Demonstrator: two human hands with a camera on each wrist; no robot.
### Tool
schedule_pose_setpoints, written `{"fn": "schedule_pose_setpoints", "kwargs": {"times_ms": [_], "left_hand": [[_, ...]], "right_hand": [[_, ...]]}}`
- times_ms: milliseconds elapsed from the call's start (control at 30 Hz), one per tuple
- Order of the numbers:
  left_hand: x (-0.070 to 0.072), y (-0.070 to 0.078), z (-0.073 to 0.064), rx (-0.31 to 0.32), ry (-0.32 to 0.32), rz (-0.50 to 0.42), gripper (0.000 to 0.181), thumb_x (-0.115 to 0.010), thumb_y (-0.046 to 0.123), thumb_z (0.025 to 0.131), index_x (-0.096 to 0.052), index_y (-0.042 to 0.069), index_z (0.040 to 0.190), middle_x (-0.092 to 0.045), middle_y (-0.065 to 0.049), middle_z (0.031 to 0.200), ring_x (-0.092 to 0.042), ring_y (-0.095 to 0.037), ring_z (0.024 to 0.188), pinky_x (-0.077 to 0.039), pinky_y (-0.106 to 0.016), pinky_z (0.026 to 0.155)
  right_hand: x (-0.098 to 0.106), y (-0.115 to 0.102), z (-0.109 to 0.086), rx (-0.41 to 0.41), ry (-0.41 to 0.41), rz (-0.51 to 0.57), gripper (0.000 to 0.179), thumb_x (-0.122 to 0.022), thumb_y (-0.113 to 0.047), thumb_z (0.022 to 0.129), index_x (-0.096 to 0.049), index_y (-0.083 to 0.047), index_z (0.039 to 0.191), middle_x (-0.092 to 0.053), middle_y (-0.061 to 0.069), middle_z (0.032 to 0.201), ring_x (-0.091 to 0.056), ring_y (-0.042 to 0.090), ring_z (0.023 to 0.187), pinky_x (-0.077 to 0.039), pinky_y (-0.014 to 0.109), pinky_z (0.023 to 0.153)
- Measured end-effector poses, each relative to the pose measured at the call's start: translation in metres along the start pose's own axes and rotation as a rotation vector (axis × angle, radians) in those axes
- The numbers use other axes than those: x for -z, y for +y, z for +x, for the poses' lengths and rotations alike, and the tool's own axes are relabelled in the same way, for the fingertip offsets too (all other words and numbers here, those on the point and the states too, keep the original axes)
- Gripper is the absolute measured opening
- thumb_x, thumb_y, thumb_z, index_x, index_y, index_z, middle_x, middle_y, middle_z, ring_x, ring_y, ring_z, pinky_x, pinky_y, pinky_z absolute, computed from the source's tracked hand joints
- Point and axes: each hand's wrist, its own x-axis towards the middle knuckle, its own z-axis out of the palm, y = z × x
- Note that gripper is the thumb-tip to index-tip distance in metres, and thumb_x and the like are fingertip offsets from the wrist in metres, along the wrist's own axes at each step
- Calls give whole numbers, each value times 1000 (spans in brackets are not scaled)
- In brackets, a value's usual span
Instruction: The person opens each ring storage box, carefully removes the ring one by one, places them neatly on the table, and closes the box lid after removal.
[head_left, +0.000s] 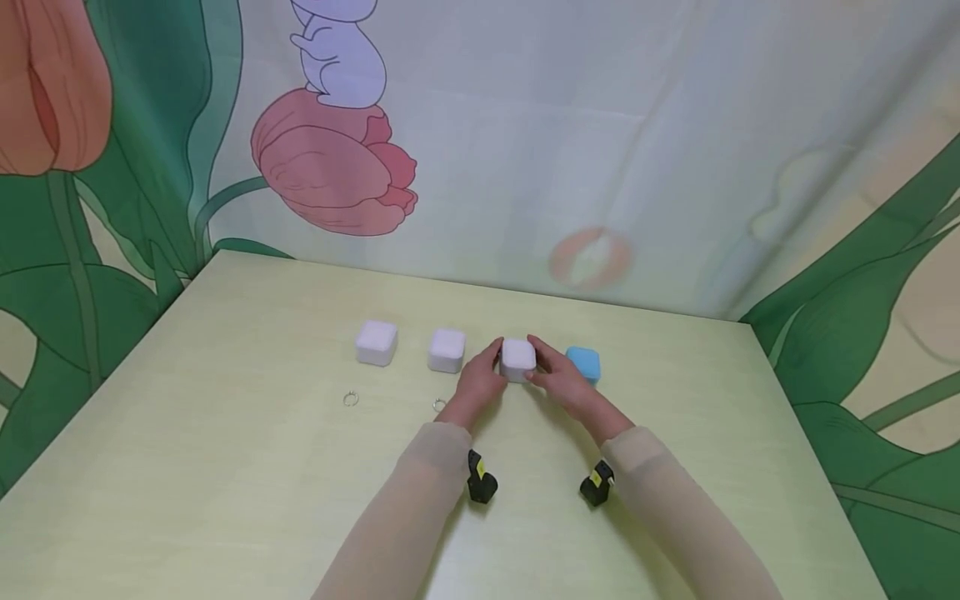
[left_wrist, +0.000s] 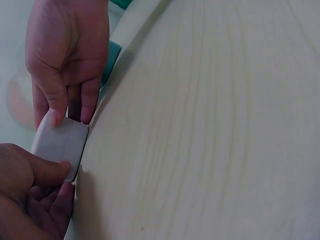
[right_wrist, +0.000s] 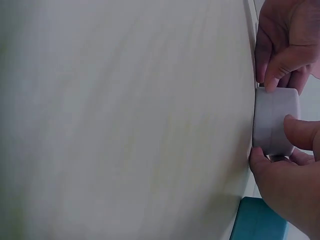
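At the far left of the row, a smooth white block (head_left: 376,343) with rounded corners is sitting, and a thin metallic ring (head_left: 351,406) is lying in front of it on the pale, wood-grained table (head_left: 225,467). A second white block (head_left: 446,350) is following, another ring (head_left: 439,412) lying just beside my left wrist. My left hand (head_left: 482,383) is pinching the third white block (head_left: 518,360), thumb and fingers clamping its left side, while my right hand (head_left: 564,383) is clamping its right. A faint seam may be crossing its face, but in the dim wrist view I can't tell whether it's a lidded box. Past my right fingers, a blue block (head_left: 583,364) is sitting, well apart from the table's right edge. Gaps are separating the white blocks.
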Motion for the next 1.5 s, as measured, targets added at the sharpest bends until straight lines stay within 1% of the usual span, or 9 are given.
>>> {"fn": "schedule_pose_setpoints", "kwargs": {"times_ms": [133,367,600,767,900,1167,1300,1500], "left_hand": [[-2,0,1,-13,7,27,75,-57,-8,88,-34,2,158,-42,-19,161,-37,-36,153,-29,-48,128],[-1,0,1,-8,19,12,74,-60,-8,87,-37,0,157,-45,-18,160,-39,-36,152,-30,-48,128],[-1,-2,3,-9,36,25,72,-62,-8,87,-39,0,155,-48,-18,158,-42,-35,150,-32,-48,127],[0,1,2,-30,54,50,72,-62,-8,86,-41,-1,154,-51,-20,155,-46,-36,148,-35,-48,125],[-1,1,2,-26,61,73,72,-61,-8,85,-42,0,154,-53,-19,154,-47,-35,147,-38,-48,123],[-5,-3,2,-39,73,75,71,-60,-8,86,-42,0,154,-53,-19,154,-47,-35,147,-39,-48,122],[-5,-4,2,-31,67,77,71,-61,-7,88,-40,0,155,-51,-18,156,-45,-34,148,-37,-47,124],[-5,-3,2,-45,84,76,70,-62,-7,86,-42,-2,153,-54,-20,153,-49,-35,146,-39,-48,122]], "right_hand": [[1,2,0,15,11,-34,65,-47,1,104,-17,3,162,-22,29,168,-22,43,157,-27,54,127],[0,3,0,46,10,-101,63,-46,-1,106,-17,4,161,-23,29,167,-24,45,156,-26,55,127],[1,1,0,35,-5,-136,63,-46,-2,106,-16,4,162,-22,28,168,-22,42,157,-26,54,128],[4,-4,-1,32,-13,-131,63,-46,-2,106,-17,3,162,-23,28,168,-23,43,157,-28,54,127],[5,-3,0,28,-24,-130,62,-45,-2,106,-17,3,162,-23,29,167,-24,44,157,-29,54,127],[4,-4,1,-5,-23,-115,61,-43,-4,107,-17,2,162,-22,27,168,-22,43,157,-26,53,128],[3,-4,1,-19,-27,-95,61,-41,-5,108,-15,2,163,-19,27,169,-20,42,158,-24,52,129],[3,-8,-1,-19,-35,-79,62,-39,-5,108,-11,2,163,-18,29,169,-21,41,158,-24,53,129]]}}
